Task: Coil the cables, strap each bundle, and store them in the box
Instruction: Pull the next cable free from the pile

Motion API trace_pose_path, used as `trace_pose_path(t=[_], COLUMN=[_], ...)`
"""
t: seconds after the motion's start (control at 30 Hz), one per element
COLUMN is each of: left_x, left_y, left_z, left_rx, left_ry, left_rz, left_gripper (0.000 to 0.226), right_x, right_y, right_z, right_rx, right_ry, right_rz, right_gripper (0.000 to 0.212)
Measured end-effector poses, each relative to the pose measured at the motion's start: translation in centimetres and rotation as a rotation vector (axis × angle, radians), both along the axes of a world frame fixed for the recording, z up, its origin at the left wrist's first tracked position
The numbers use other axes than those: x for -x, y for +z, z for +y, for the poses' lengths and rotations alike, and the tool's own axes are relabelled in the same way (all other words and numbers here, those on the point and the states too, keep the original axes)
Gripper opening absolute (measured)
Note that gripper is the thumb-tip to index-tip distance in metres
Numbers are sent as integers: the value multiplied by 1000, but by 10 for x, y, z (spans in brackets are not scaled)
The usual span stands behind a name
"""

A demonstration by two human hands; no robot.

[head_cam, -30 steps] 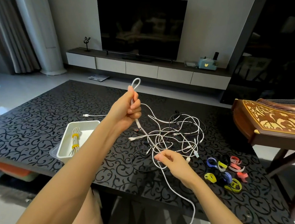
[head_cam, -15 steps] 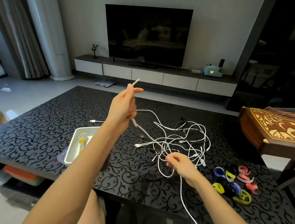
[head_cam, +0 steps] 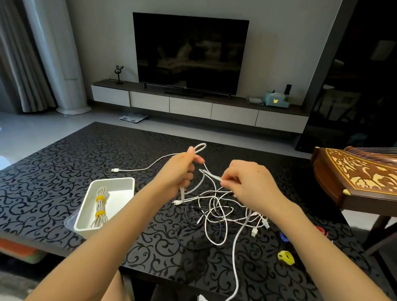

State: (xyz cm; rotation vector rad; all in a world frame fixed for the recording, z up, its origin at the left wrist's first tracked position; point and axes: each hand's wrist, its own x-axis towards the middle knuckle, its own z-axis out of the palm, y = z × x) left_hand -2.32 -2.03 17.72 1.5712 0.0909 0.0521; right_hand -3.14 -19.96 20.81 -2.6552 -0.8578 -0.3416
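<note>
1. The left hand (head_cam: 179,172) is closed round a white cable (head_cam: 199,148). A folded loop of it stands up out of the top of the fist, by the thumb and forefinger, and strands hang down below the palm.
2. The right hand (head_cam: 254,185) is held just beside the left, above the table (head_cam: 47,186). A white strand is pinched between its thumb tip and forefinger tip at the side nearest the left hand, and the other fingers are curled in. A short stretch of the strand runs across the gap towards the left hand.
3. A tangle (head_cam: 218,211) of white and dark cables lies on the table below and in front of both hands. The held strands drop into it.
4. One white end trails off to the left of the left hand, with its plug flat on the table. Another white end hangs over the near edge.
5. A white box (head_cam: 119,181) stands on the table just left of the left forearm. A bundle (head_cam: 99,208) lies inside it, tied with two yellow bands.
6. Loose straps (head_cam: 286,257) in yellow, blue and red lie on the table to the right of the right forearm, and are partly hidden by it.
</note>
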Motion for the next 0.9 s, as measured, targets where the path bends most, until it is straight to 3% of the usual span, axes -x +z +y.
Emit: trace_pose_path(t=[0.1,0.2,0.3,0.4,0.5,0.7,0.9], left_x=[0,5,5,4,4,12,12], left_y=[4,9,11,11,14,14,10], left_z=[1,-6,-13,-19,-21,-33,-33], left_rx=[-6,-133,-341,-431,-347,127,-85], left_ry=[-21,-29,-16,-1,-36,-144,-181], left_rz=[7,-22,-109,-148,-100,-10,-36], left_gripper=[45,48,51,51,54,51,58], right_x=[-2,-5,-12,-16,-17,-16,-12], right_y=[5,7,11,15,10,1,-1], right_z=[-6,-3,2,6,8,12,14], right_rx=[271,334,182,7,-137,-346,-327], right_ry=[32,105,163,144,108,-47,-67], right_rz=[-151,-222,-302,-282,-256,-155,-174], right_gripper=[17,18,16,19,20,25,19])
